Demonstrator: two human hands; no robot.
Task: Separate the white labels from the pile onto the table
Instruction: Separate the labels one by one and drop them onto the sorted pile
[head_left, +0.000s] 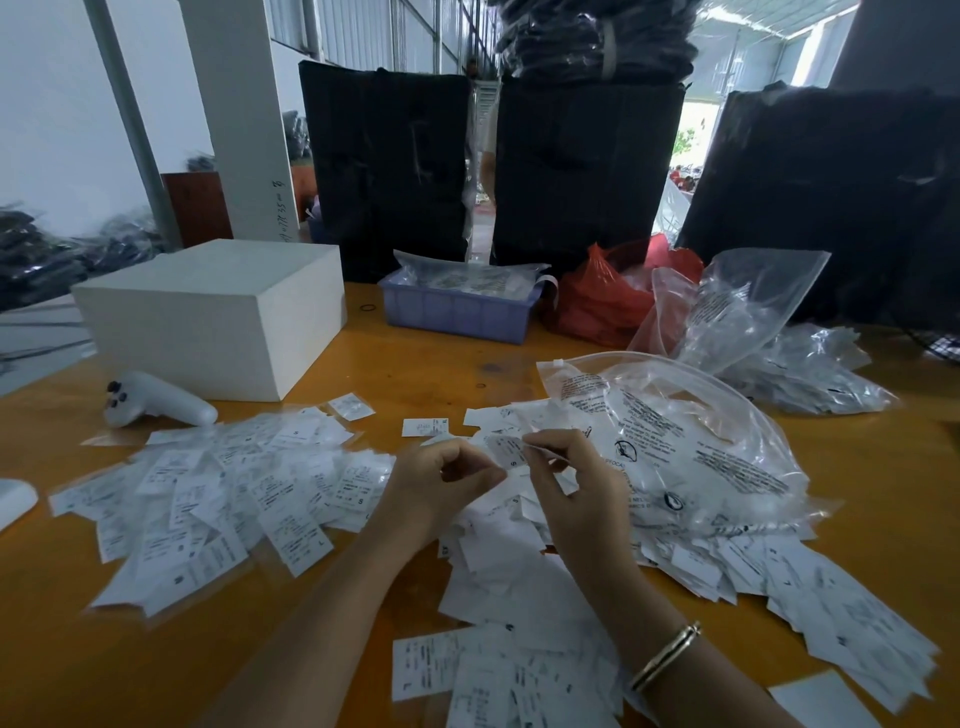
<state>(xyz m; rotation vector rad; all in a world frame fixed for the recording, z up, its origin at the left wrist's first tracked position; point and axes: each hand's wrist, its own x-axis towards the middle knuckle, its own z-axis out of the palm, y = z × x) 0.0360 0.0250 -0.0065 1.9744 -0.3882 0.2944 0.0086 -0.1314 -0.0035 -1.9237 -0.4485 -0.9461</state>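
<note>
Blue tray (457, 312): far on the wooden table (415, 358), it holds clear packets with printed papers inside.
Red bag (597, 301): right of the tray, open at the top; something pale shows inside, I cannot tell what.
Clear zip bag (691, 441): right of the hands, it lies over the far part of the pile, with black print on it; its content is not clear.
White box (218, 317): far left, closed.
Pile of white labels (519, 561): under and near both hands, it reaches to the near right edge.
Separated labels (218, 493): spread flat at the left, apart from the pile.
Left hand (441, 483): fingers curled in, thumb and forefinger pressed on the left edge of one small label (506, 449).
Right hand (571, 478): fingers half bent, fingertips pinching the right edge of the same label, held just above the pile.
Bracelet (665, 657): on the right wrist.
</note>
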